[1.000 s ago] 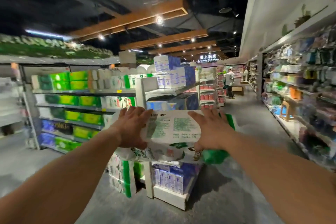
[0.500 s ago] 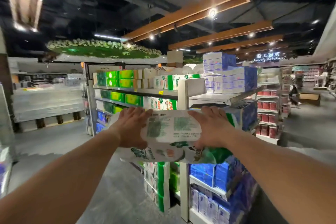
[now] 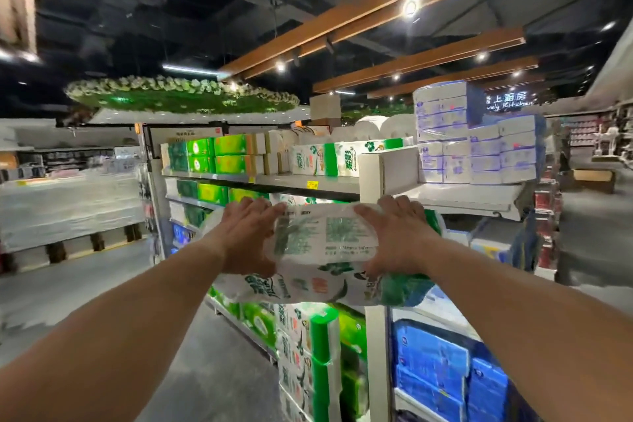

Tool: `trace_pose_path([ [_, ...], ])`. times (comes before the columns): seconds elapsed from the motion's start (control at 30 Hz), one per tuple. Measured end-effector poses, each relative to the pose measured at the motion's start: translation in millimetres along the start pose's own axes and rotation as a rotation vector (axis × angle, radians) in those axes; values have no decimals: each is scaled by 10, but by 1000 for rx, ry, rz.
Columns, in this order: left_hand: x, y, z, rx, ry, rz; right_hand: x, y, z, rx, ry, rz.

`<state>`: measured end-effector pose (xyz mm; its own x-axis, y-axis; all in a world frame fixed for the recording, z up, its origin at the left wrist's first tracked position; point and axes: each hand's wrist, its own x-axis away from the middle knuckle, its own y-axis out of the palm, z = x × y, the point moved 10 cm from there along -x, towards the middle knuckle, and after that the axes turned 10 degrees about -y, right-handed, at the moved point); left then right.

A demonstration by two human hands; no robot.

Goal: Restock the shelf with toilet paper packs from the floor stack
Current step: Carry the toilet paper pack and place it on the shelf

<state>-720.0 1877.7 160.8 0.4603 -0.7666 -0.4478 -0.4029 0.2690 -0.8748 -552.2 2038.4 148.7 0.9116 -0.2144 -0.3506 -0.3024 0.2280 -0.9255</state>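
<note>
A white and green toilet paper pack is held out at chest height between both hands. My left hand grips its left end and my right hand grips its right end, fingers over the top. Just beyond the pack stands the shelf, its top level bearing matching white and green packs. Below my hands a floor stack of the same packs leans against the shelf's white end post.
Blue and white tissue packs fill the end shelf on the right, with blue packs low down. Green boxes line the shelves at left. An aisle floor runs left toward a wrapped pallet.
The view has swung left and closed in on the shelf. The pack, still in both hands, has come up level with the shelf's upper levels.
</note>
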Motion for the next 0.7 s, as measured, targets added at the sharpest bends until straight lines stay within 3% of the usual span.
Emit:
trace_pose_path([
  [0.3, -1685, 920, -1013, -86, -54, 21, -2258, 806, 420, 52, -67, 40],
  [0.5, -2922, 1176, -1874, -65, -99, 65, -3797, 901, 643, 102, -77, 100],
  [0.7, -4168, 1557, -2312, -40, -59, 158, -4937, 929, 1060, 213, 0, 160],
])
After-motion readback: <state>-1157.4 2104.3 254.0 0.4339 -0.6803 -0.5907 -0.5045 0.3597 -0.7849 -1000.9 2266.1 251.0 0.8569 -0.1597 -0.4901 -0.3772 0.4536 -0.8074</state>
